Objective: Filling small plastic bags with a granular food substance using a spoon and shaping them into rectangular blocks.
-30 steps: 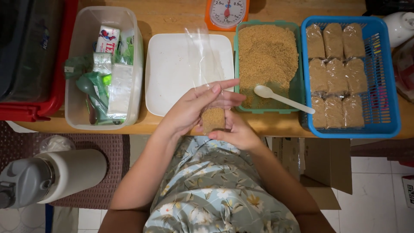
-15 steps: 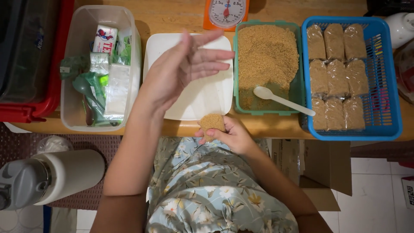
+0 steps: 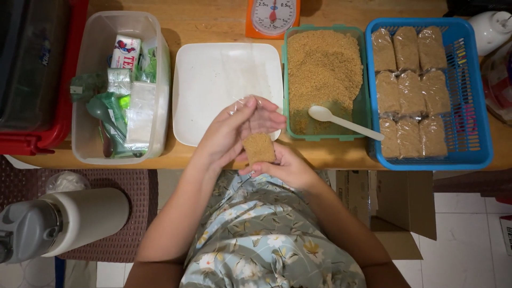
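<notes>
So the right hand (image 3: 285, 168) is curled around a small clear bag of brown crumbs (image 3: 259, 148), gripping it from below at the front edge of the desk (image 3: 213, 21), just above the person's lap. The left hand (image 3: 234, 130) is up against the top of that bag with the fingers mostly straight and loosely together, pinching or touching the clear plastic that sticks up there. Can't really tell how firm that hold is, the plastic is see-through and hard to make out.

Right behind the hands there's a white square plate (image 3: 213, 80). Next to it on the right sits a green tub (image 3: 285, 80) full of the same brown crumbs, with a white plastic spoon (image 3: 341, 121) lying in it, handle poking out toward the blue basket (image 3: 480, 106). That basket has a bunch of filled little bags (image 3: 408, 80) lined up in rows. On the left is a clear plastic bin (image 3: 80, 133) with packets and green bits in it. An orange kitchen scale (image 3: 272, 16) is at the back.
</notes>
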